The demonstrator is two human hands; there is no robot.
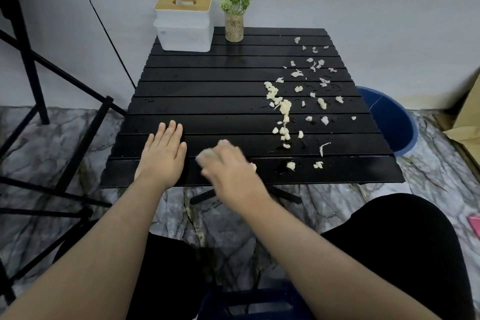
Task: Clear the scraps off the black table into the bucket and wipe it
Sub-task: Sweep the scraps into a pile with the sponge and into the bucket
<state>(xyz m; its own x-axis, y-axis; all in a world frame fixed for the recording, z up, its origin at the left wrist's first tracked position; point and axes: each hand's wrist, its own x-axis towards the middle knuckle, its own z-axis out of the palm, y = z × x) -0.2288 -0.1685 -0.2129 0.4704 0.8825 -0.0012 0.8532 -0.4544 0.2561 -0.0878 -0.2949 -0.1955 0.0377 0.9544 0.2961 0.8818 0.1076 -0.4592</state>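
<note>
Scraps: we saw pale bits strewn over the right half of the worktop, thickest in a ragged line near its middle, with loose ones reaching the near edge and the far right corner.
Worktop: it was black and slatted, glossy, with small wet-looking spots among the scraps; its left half was bare apart from the far corner.
Bucket: it was blue and stood on the floor just beside the worktop's right edge, partly hidden behind it.
Left hand: we had it lying flat, palm down, near the front left edge, fingers straight and close together, holding nothing.
Right hand: it was blurred, over the front edge near the middle; its fingers seemed curled over something pale, but we could not tell how they stood.
Far corner: a white box with a wooden slotted lid sat beside a small green plant in a cork-like pot.
Room: we saw a plain pale wall, a marbled grey floor, black frame legs to the left and cardboard to the right.
</note>
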